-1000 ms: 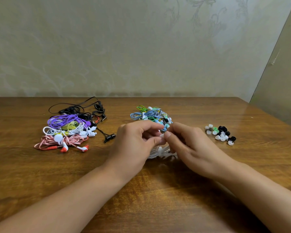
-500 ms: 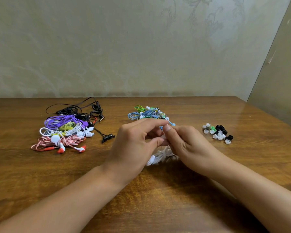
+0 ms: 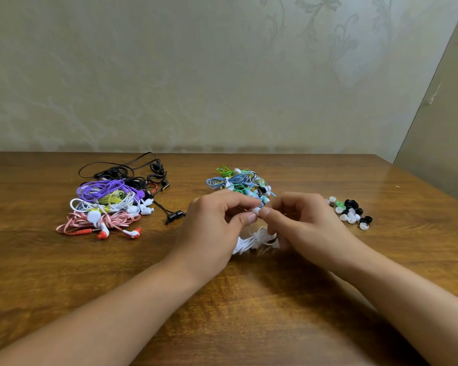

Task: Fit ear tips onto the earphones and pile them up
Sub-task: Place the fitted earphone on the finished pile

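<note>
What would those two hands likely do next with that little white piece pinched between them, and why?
Probably press the white ear tip fully onto its earphone. Left hand and right hand pinch it between fingertips, the white cable bundle hangs below, and it seems not yet seated.

Lighting: soft, even, moderately bright. Glare: far right of table (image 3: pixel 407 186). Shadows: faint beneath forearms. Edges: wide-angle bowing. Focus: slightly soft.

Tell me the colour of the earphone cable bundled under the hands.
White, seen in the head view: the earphone cable hangs below both hands.
</note>
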